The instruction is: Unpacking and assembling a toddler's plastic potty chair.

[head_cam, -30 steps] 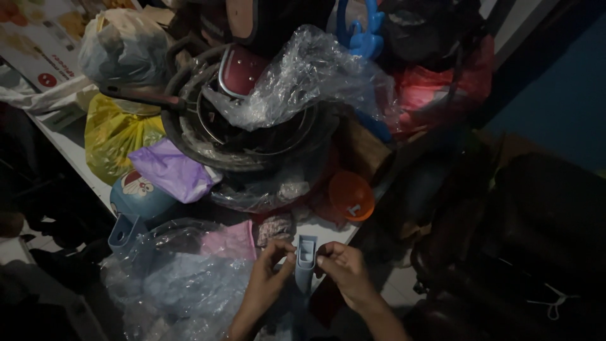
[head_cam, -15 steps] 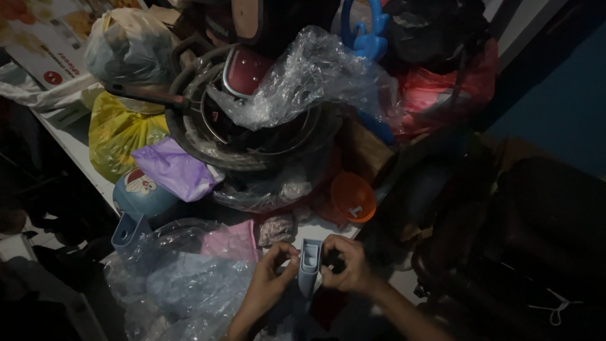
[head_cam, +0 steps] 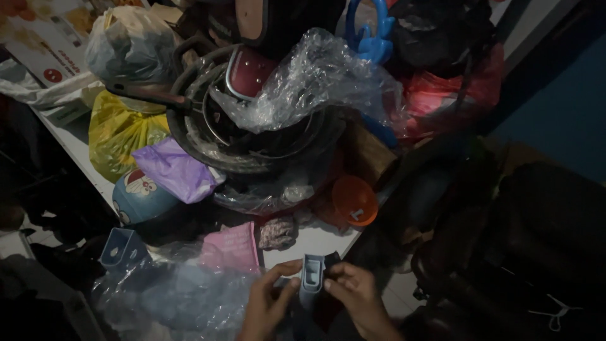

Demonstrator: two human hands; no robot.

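Grey plastic piece (head_cam: 312, 278) pinched between left hand (head_cam: 268, 306), right hand (head_cam: 356, 300)

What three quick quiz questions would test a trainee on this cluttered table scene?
1. True or false: both hands grip the small blue-grey part.
2. Which lies just left of that part: A pink cloth, B yellow bag, C orange lid?
3. What drapes over the stacked pans?

Key: 1 true. 2 A. 3 clear plastic wrap.
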